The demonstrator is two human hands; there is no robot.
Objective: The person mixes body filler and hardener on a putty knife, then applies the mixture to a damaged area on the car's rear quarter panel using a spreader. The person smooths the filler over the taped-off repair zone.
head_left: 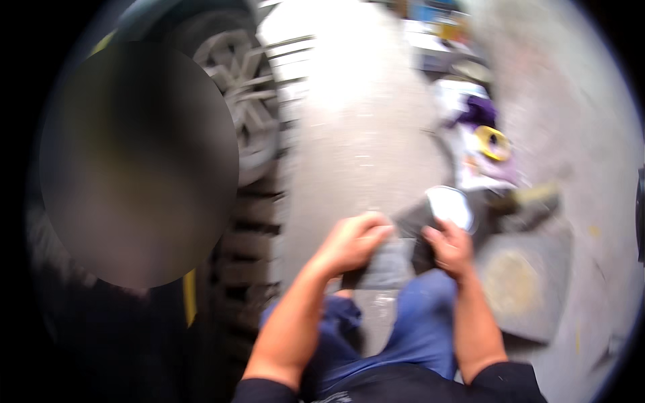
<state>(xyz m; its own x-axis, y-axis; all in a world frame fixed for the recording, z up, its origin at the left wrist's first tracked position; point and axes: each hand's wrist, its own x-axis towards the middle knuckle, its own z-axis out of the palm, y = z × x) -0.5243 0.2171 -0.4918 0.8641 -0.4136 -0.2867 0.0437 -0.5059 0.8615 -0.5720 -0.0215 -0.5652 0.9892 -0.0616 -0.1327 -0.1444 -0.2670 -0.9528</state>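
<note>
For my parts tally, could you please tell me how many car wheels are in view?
1: a grey spoked alloy car wheel at upper left, beside the concrete floor; others may be hidden.

I am seeing very little packaging here, and all of it blurred. Far up at the top of the view, past the bright concrete floor (363,134), a small yellow box-like package (446,29) is standing beside a blue rectangular one (423,12); I cannot tell whether they are touching. Below them a pale flat carton-like shape (437,60) is lying, its kind unclear. No sign and no screen are showing. Whether any of these are carrying labels I cannot tell, since the picture is smearing every surface at that distance.
</note>
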